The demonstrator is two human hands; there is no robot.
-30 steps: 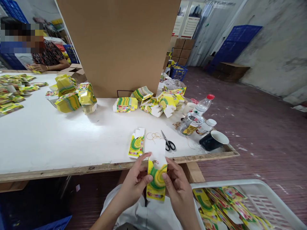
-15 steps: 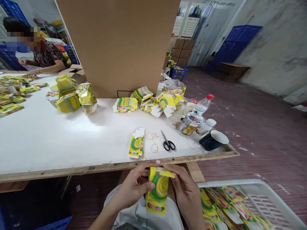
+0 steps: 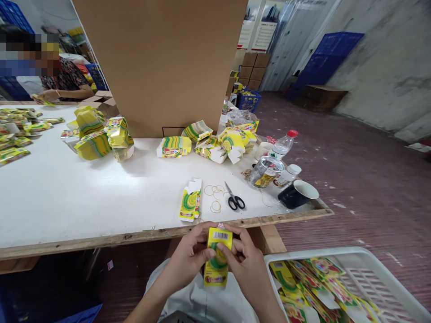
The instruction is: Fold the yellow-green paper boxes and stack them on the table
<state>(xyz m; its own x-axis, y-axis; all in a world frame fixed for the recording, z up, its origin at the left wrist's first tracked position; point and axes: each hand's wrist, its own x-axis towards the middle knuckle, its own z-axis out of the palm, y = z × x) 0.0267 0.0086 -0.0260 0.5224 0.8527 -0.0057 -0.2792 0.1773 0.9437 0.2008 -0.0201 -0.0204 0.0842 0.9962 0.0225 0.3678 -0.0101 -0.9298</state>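
Observation:
A small yellow-green printed carton (image 3: 215, 273) is held upright over my lap, its barcode end facing up toward me. My left hand (image 3: 193, 253) grips it along the left side, thumb on the front. My right hand (image 3: 244, 258) holds the right side, with its thumb pressed on the front face near the top. Just beyond, on the white table (image 3: 134, 197), lie flat cartons (image 3: 190, 200), several thin rubber bands (image 3: 215, 206) and black-handled scissors (image 3: 235, 202).
A white plastic basket (image 3: 363, 253) of flat cartons stands at my lower right. A dark mug (image 3: 298, 195), a clear jar (image 3: 266, 172) and bottles line the table's right end. Bundled cartons (image 3: 175, 147) lie before a tall cardboard sheet (image 3: 161, 67). A co-worker (image 3: 67, 80) sits far left.
The carton's top flap, raised before, is now folded down with the barcode showing. My right thumb has moved onto the front. The co-worker now holds a carton.

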